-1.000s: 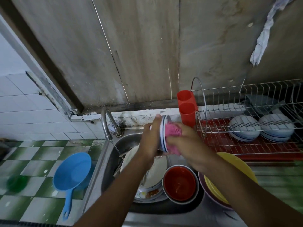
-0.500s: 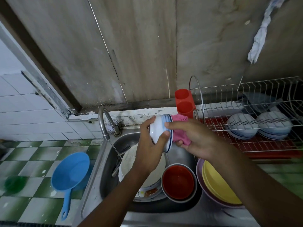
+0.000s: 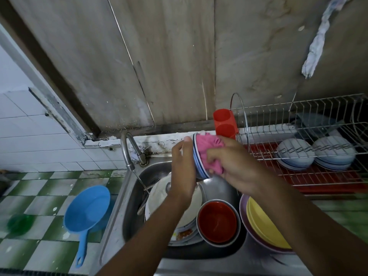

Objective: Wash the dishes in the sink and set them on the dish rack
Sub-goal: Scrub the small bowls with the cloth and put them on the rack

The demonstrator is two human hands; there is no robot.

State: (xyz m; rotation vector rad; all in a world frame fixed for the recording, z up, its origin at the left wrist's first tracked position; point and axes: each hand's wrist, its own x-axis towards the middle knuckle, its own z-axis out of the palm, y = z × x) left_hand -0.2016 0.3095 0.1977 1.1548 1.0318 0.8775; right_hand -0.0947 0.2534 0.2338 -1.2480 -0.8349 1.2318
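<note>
Nearest the camera, two bare forearms are raised from the bottom edge toward the middle of the frame. Between and beneath them, a steel sink [image 3: 131,198] is seen holding a red-lined round bowl [image 3: 218,222] and a stack of white plates [image 3: 191,204] (food scraps are visible at the lower rim). Yellow and purple plastic plates [image 3: 258,222] are propped at the sink's right edge.

Above the sink, at centre frame, a small white bowl with blue rim stripes [image 3: 198,162] is held on its side. It is gripped from behind by the left hand [image 3: 183,168], thumb up over the rim. A pink cloth [image 3: 207,152] is pressed into the bowl's mouth by the right hand [image 3: 235,166], whose fingers are closed on it.

Farther back, at right, a wire dish rack [image 3: 298,116] holds upturned white bowls [image 3: 294,154].
</note>
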